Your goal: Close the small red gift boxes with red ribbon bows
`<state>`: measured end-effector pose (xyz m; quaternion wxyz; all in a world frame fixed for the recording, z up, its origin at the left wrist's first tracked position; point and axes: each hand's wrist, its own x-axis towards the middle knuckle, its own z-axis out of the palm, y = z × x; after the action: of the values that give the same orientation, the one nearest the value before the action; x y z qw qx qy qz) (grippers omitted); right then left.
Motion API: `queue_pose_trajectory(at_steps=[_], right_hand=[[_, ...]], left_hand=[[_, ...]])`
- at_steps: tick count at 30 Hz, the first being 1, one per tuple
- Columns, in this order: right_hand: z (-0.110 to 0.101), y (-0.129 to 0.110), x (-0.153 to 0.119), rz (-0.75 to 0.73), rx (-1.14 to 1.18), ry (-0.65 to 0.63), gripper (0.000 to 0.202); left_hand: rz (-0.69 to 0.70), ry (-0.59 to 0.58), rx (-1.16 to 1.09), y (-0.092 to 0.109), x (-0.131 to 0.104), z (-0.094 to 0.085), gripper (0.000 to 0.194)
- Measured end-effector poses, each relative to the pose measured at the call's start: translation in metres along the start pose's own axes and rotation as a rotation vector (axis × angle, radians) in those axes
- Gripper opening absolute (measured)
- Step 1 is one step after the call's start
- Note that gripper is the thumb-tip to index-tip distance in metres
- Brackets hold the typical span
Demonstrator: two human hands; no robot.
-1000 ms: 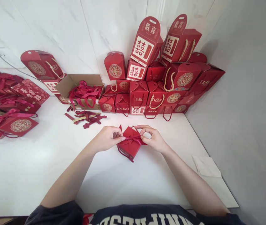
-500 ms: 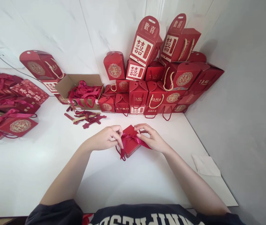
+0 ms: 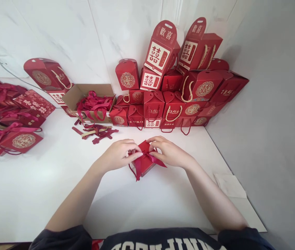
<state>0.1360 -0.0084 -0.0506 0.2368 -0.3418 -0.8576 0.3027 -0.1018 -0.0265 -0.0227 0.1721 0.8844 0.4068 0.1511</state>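
Observation:
A small red gift box (image 3: 149, 168) lies on the white table in front of me, with a dark red cord handle at its left side. Across its top a crimson ribbon (image 3: 138, 167) is tied in a bow, its ends hanging to the left and right. My left hand (image 3: 123, 153) pinches the ribbon near the left loop. From the other side, my right hand (image 3: 167, 151) pinches the right part of the bow between thumb and fingers. Both hands partly cover the bow and the box's upper edges.
Behind the box, several red gift boxes (image 3: 153, 104) are stacked against the wall. A cardboard box (image 3: 103, 89) holds loose ribbons, with a pile of red and gold strips (image 3: 97, 132) before it. Ribboned boxes (image 3: 22, 140) stand left; a white paper (image 3: 230, 185) lies right.
My left hand has moved right, from the hanging ribbon end to near the knot. My right fingers have closed in on the bow, which now sits tighter in the middle.

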Motion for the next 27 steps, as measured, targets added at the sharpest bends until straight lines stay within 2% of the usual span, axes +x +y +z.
queue_pose_trajectory(at_steps=[3, 6, 9, 13, 17, 22, 27], right_hand=[[0.000, 0.000, -0.002, 0.012, 0.025, -0.022, 0.009], [-0.003, 0.001, -0.005, 0.017, 0.061, -0.048, 0.012], [-0.007, 0.003, -0.007, 0.030, 0.094, -0.068, 0.014], [-0.009, 0.005, -0.007, 0.035, 0.121, -0.098, 0.015], [-0.008, 0.005, -0.006, 0.045, 0.117, -0.128, 0.016], [-0.008, 0.006, -0.006, 0.035, 0.097, -0.133, 0.017], [-0.009, 0.005, -0.007, 0.026, 0.093, -0.132, 0.016]], left_hand=[[0.002, 0.045, 0.151, 0.006, 0.000, 0.009, 0.026], [0.046, 0.095, 0.233, 0.008, 0.000, 0.016, 0.022], [0.115, 0.121, 0.207, 0.007, 0.000, 0.017, 0.019], [0.142, 0.061, 0.124, 0.006, 0.000, 0.017, 0.016], [0.184, -0.015, 0.058, 0.005, -0.001, 0.010, 0.021], [0.235, -0.045, -0.017, 0.006, -0.005, -0.006, 0.035], [0.133, -0.001, 0.051, -0.002, -0.007, -0.013, 0.024]])
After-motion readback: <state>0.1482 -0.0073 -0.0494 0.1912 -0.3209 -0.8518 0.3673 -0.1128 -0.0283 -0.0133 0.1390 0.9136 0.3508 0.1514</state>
